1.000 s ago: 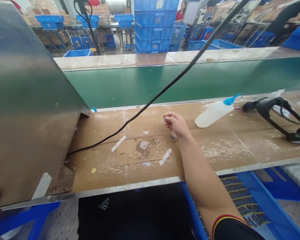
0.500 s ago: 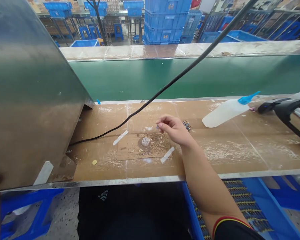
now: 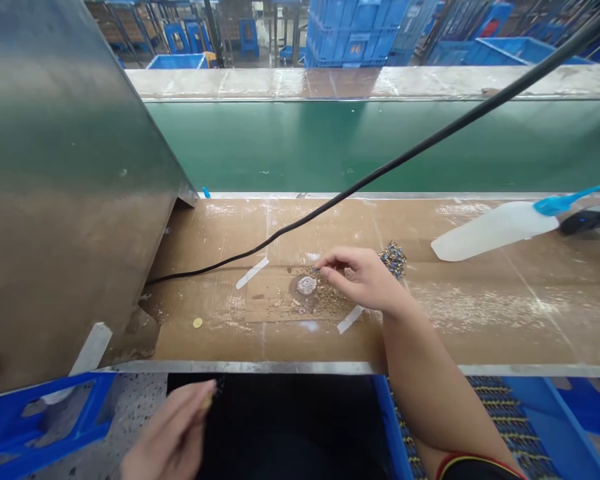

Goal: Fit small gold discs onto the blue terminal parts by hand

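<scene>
My right hand (image 3: 360,277) pinches a tiny dark-blue part (image 3: 316,269) between thumb and forefinger. Its tip is just above and right of a small whitish, shiny lump (image 3: 307,286) on a taped-down piece of cardboard (image 3: 265,307). Behind that hand lies a pile of small blue and brass-coloured parts (image 3: 394,259). My left hand (image 3: 170,433), slightly blurred, is below the table's front edge with its fingers drawn together. Something yellowish shows at its fingertips, too unclear to name. A small yellow disc (image 3: 197,323) rests on the table to the left.
A translucent bottle with a blue nozzle (image 3: 490,230) lies at right. A black cable (image 3: 370,179) slants across the view. A metal housing (image 3: 80,200) stands at left, a green belt (image 3: 260,143) runs behind. A blue crate (image 3: 545,413) holding rows of parts is below the table.
My left hand has come into view at the lower left. My right hand has brought the small part closer to the whitish lump. The view has shifted a little.
</scene>
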A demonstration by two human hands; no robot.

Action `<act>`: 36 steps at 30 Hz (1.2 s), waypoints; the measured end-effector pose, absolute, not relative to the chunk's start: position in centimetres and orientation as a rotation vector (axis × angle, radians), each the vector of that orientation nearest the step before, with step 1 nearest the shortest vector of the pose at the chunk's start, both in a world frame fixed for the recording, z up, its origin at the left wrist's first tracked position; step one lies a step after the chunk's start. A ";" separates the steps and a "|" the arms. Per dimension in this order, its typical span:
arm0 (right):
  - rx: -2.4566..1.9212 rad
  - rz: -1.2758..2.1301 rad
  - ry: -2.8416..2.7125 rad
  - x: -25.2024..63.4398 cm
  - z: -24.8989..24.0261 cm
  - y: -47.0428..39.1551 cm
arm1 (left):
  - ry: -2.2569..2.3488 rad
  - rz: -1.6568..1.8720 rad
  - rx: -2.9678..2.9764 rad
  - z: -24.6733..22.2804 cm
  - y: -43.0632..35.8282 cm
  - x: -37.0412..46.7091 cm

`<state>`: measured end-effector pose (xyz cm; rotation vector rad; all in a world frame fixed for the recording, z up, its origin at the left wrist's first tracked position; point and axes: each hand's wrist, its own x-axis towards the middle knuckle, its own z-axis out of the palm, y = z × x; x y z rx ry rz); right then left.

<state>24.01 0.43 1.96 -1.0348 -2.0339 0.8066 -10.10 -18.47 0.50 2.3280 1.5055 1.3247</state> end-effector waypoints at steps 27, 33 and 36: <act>-0.917 0.610 -2.228 23.1 1.3 0.3 | 1.078 1.079 1.049 -0.9 -0.1 0.9; -0.901 0.604 -2.247 22.8 1.3 0.2 | 1.068 1.085 1.034 -1.1 -0.1 1.0; -0.903 0.592 -2.250 22.7 1.2 0.2 | 1.070 1.097 1.060 -1.1 -0.1 0.9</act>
